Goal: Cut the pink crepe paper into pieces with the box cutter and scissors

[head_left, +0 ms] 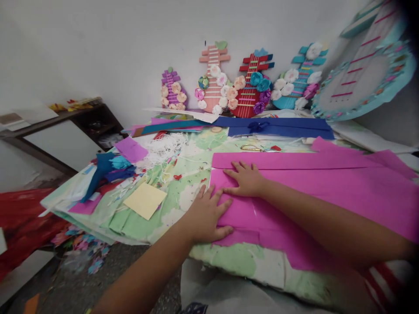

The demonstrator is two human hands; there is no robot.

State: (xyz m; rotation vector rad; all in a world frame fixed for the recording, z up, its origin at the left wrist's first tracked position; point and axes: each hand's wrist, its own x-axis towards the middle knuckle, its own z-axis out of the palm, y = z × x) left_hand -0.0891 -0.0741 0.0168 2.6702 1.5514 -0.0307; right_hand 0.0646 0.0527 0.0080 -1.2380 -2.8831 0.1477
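A large sheet of magenta paper lies over the right half of the table, with a long crease or overlapped strip along its far edge. My right hand rests on it near its left end, fingers spread and pointing left. Closer to me, my left hand lies flat across the sheet's left edge, fingers apart. Neither hand grips anything. Just beyond the sheet are gold-handled scissors, partly hidden. Dark blue paper is stretched out behind them.
Several decorated paper guitars, one of them red, lean against the wall. White string lies tangled at the back left. A cream paper square and coloured scraps lie on the green patterned tablecloth. A cabinet stands at left.
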